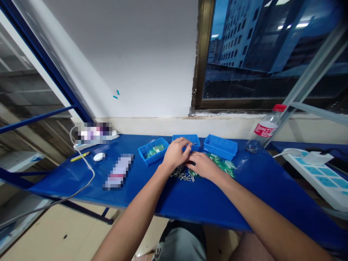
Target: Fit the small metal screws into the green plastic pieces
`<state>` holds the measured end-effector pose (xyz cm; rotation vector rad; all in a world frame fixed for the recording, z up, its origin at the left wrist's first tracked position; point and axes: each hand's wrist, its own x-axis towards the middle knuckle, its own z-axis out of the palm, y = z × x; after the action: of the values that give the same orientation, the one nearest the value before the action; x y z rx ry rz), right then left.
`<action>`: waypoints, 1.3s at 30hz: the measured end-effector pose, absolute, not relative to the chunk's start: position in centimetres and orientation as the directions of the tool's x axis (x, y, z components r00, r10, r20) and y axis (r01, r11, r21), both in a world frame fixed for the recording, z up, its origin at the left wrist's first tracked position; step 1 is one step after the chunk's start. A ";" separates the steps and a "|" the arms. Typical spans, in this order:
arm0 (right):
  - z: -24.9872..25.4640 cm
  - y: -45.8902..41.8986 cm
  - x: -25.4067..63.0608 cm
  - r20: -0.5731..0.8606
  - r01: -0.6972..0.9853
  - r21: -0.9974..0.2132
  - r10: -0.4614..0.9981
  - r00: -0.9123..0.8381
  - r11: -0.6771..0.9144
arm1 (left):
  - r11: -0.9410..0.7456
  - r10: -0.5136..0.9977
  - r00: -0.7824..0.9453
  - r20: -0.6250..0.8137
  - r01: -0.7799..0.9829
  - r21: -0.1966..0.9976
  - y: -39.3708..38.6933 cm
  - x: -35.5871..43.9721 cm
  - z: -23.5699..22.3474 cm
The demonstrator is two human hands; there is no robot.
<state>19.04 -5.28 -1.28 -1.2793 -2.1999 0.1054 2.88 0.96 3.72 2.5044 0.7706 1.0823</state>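
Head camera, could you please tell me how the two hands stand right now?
Left hand at the middle blue bin, right hand beside it, grip hidden. Loose metal pins below them. Green pieces right of them.

Bottle: you have a clear plastic bottle [265,131] with a red cap and red label standing well right of your fingers [181,143].
Power strip: you'll see a white power strip [312,177] with blue switches farther right, beyond the bottle.
Mouse: a white computer mouse [99,156] sits left of your fingers.
Pen: a yellow pen [80,156] lies just past the mouse.
Blurred box: a pixelated flat box [118,171] lies nearer your fingers, between them and the mouse.
Cable: a white cable [91,174] curves past the mouse.
Table: a blue table [206,204] runs under and around your fingers.
Window: a window [244,54] ahead and right of your fingers shows a tall building.
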 end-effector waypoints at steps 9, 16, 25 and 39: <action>-1.1 -5.3 18.9 0.419 0.792 -0.272 0.808 -0.415 0.547 | -0.820 0.565 0.594 0.573 0.329 0.468 1.1 1.8 1.8; -1.0 -5.1 18.3 0.437 0.773 -0.438 0.860 -0.263 0.459 | -0.813 0.579 0.583 0.570 0.357 0.461 1.4 2.0 1.2; -1.7 -4.7 17.5 0.438 0.836 -0.385 0.875 -0.207 0.391 | -0.803 0.592 0.568 0.571 0.363 0.472 1.3 1.9 1.6; -1.8 -3.6 16.8 0.538 0.746 -0.555 0.843 -0.014 0.367 | -0.784 0.618 0.522 0.587 0.364 0.502 1.3 1.9 2.0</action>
<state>16.75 -3.55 -1.85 -1.4003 -1.7763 0.1426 1.94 1.27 2.00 2.4493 0.8180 1.1311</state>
